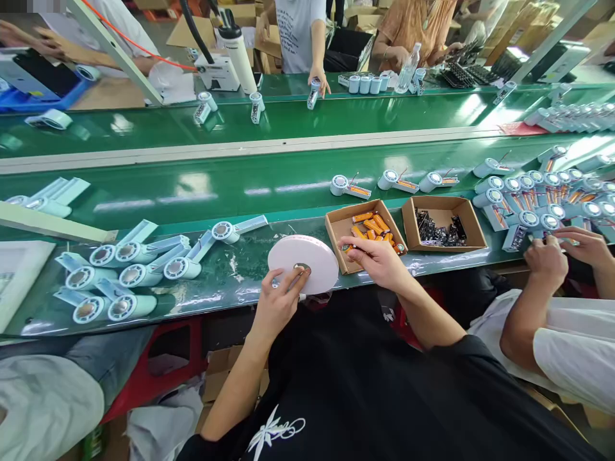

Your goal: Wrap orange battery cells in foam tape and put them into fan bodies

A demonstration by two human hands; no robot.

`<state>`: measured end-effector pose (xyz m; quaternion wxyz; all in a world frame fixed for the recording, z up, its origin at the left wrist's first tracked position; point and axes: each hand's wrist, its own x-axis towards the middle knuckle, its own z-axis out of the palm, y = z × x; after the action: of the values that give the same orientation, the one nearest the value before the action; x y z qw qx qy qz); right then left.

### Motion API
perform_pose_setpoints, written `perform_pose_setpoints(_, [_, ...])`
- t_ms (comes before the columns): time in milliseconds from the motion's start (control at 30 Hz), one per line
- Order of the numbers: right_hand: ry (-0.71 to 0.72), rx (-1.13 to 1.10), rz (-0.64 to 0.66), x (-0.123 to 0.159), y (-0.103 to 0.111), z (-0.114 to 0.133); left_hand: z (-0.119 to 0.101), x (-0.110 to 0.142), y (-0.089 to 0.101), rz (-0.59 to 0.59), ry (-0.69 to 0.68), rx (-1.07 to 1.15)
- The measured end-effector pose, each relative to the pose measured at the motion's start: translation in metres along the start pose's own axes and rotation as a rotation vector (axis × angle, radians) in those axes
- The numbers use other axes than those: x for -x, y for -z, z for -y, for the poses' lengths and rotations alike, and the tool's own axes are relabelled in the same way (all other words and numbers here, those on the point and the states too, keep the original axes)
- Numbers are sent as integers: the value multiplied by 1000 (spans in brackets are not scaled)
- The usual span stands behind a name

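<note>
A flat white roll (307,256), seemingly of tape or stickers, stands tilted at the bench's front edge. My left hand (278,298) grips it, with fingertips over the dark hole at its middle. My right hand (377,261) is closed in a pinch above the near side of a small cardboard box (342,259). Whatever is between its thumb and forefinger is too small to make out. Several orange battery cells (373,225) lie loose in that box, just beyond the right hand's fingers.
Beside it, another cardboard box (475,240) holds small black parts (439,229). Light-blue fan housings (134,274) lie on the bench at left. Others with orange cells (353,189) sit along the green belt (216,173). A co-worker's hands (548,259) work at right; people stand across the belt.
</note>
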<state>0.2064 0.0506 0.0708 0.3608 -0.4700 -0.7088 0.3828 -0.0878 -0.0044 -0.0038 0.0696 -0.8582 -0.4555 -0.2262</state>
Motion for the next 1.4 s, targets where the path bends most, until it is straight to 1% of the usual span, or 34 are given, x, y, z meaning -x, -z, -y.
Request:
perform_pose_setpoints(133, [-51,-5,-33,0,-14,4,-1,0,0,45,-30,-23])
perform_pose_setpoints(200, [-59,-14,-10,-1,-21,3,-1,-1,2,58,-42,-35])
perform_pose_setpoints(267, [-67,-18,38,-3,-22,-1,2,-2,5,61,-48,-45])
perform_pose_setpoints(333, [-87,4,120,-5,-18,-8,7,-4,10,73,-49,-52])
perform_pose_setpoints(400, [-133,12,219,-8,-14,-17,10,-5,16,114,-55,-50])
perform_pose_setpoints(433, [-159,-25,232,-9,-15,-21,11,-6,18,132,-56,-42])
perform_pose_setpoints(467, [-180,-103,198,-10,-18,-24,11,-8,19,147,-57,-29])
perform_pose_setpoints(500, [-191,-215,119,-10,-24,-26,9,-9,20,153,-55,-13])
perform_pose_setpoints(533, [-192,-344,-5,-11,-33,-27,7,-10,20,147,-45,4])
perform_pose_setpoints(567, [-183,-466,-158,-11,-44,-27,4,-12,18,134,-27,20])
perform_pose_setpoints(633, [-163,-626,-456,-11,-66,-26,-3,-14,14,104,17,49])
perform_pose_setpoints(667, [-160,-658,-554,-11,-75,-25,-7,-15,11,89,35,63])
perform_pose_setpoints(700, [-161,-671,-610,-11,-82,-24,-11,-15,9,73,46,78])
perform_pose_setpoints(733, [-162,-673,-623,-10,-86,-25,-15,-15,7,60,47,94])
perform_pose_setpoints(800, [-151,-650,-566,-7,-85,-27,-22,-15,4,36,46,122])
perform_pose_setpoints(900, [-91,-585,-502,0,-77,-33,-32,-16,2,1,57,171])
perform_pose_setpoints(1000, [-76,-550,-512,1,-67,-36,-45,-17,1,-40,92,224])
perform_pose_setpoints(1067, [-81,-528,-517,-9,-52,-36,-54,-13,-2,-28,79,251])
perform_pose_setpoints(1100, [-52,-513,-549,-17,-40,-37,-56,-10,-3,4,39,270])
perform_pose_setpoints(1133, [5,-500,-616,-27,-25,-37,-57,-7,-5,49,-19,293])
perform_pose_setpoints(1167, [76,-478,-698,-38,-8,-38,-53,-4,-5,102,-71,311])
perform_pose_setpoints(1200, [171,-480,-823,-48,8,-40,-46,-1,-5,159,-98,318])
perform_pose_setpoints(1233, [228,-481,-904,-56,21,-42,-34,0,-5,218,-89,313])
perform_pose_setpoints(1267, [245,-484,-925,-61,31,-44,-17,0,-3,277,-40,304])
perform_pose_setpoints(1300, [240,-494,-906,-64,35,-46,3,-2,-2,335,28,292])
perform_pose_setpoints(1333, [216,-503,-851,-63,34,-48,25,-7,0,387,101,281])
perform_pose_setpoints(1367, [186,-514,-784,-60,29,-50,49,-12,1,417,166,274])
perform_pose_setpoints(1400, [157,-525,-722,-55,22,-53,72,-19,2,417,222,258])
